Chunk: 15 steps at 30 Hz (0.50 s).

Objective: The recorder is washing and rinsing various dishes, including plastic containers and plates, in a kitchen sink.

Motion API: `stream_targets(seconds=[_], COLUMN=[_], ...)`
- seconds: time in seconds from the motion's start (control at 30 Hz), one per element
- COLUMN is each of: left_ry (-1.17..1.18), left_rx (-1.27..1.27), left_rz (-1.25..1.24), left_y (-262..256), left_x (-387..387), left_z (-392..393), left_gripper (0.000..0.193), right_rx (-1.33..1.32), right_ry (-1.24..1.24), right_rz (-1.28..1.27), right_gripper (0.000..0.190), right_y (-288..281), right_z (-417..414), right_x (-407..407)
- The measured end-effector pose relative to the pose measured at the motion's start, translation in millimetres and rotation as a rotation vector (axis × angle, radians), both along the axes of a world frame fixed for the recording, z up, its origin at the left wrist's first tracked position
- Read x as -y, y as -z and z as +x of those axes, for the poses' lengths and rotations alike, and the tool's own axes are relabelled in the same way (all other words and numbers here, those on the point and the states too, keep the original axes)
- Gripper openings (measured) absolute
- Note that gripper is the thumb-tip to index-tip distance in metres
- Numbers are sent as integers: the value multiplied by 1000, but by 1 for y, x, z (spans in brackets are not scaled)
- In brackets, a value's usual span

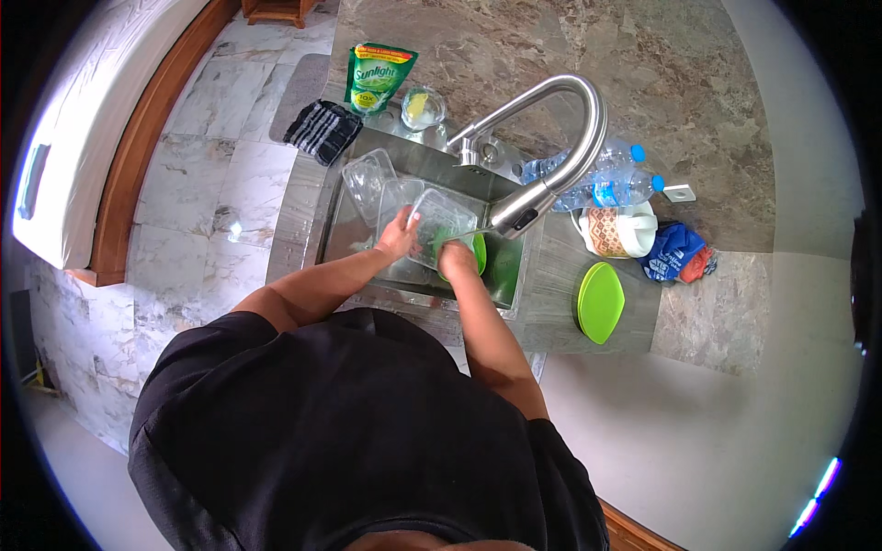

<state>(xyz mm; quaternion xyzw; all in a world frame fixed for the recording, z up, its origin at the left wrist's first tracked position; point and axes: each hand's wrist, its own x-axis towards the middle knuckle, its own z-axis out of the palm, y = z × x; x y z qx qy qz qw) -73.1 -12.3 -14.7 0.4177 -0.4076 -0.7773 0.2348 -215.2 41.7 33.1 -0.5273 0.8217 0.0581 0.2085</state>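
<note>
My left hand grips the left edge of a clear plastic container, tilted over the steel sink. Inside or against that container is my right hand, its fingers hidden, so what it holds cannot be told. A thin stream of water runs from the pull-down faucet towards the container. Just right of my right hand, a green plastic item shows in the sink. Two more clear containers lie at the sink's left, one of them at the back corner.
Behind the sink stand a Sunlight soap pouch and a clear cup with something yellow. A striped cloth lies at the back left corner. On the right are plastic bottles, a white patterned container, a blue bag and green lids or plates.
</note>
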Motion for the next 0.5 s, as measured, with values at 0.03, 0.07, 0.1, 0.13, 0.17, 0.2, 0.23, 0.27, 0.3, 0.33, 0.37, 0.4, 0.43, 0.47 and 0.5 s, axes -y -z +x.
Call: stream_targets(seconds=[0.03,0.07,0.1,0.13,0.17,0.2,0.23,0.27,0.3,0.33,0.37,0.4,0.43,0.47,0.5], left_ry=[-78,-156,-149,-133,-118,-145,-140,-114,-91,-89,-42,-2,-5,40,96], left_rx=[-38,-75,-77,-69,-60,-45,-43,-12,19,20,16,13,15,-139,-295], left_rz=[15,31,30,22,14,135,135,233,330,328,402,478,479,553,627], left_y=[6,13,14,15,17,7,3,1,0,4,9,14,19,24,21], left_x=[4,7,12,16,17,19,20,21,23,24,26,27,30,33,34], left_z=[-1,-1,-1,0,0,-1,1,3,6,7,9,11,10,10,8], left_gripper=[52,52,52,52,52,51,51,51,51,51,53,55,55,57,60], right_rx=[19,38,36,91,147,163,164,161,157,157,208,262,266,262,252], right_ry=[-30,-62,-54,-94,-135,-124,-119,-225,-334,-331,-317,-306,-309,-286,-254], right_rz=[56,112,111,134,157,112,111,27,-59,-61,-189,-315,-315,-398,-482], right_gripper=[28,34,34,38,43,48,48,42,36,36,31,27,27,22,18], right_y=[-6,-12,-13,-15,-17,-20,-24,-28,-30,-30,-30,-35,-40,-45,-50], right_z=[9,17,20,22,24,26,28,28,27,25,23,24,25,24,24], right_x=[-1,-2,-5,-7,-10,-12,-17,-24,-30,-35,-39,-40,-40,-39,-40])
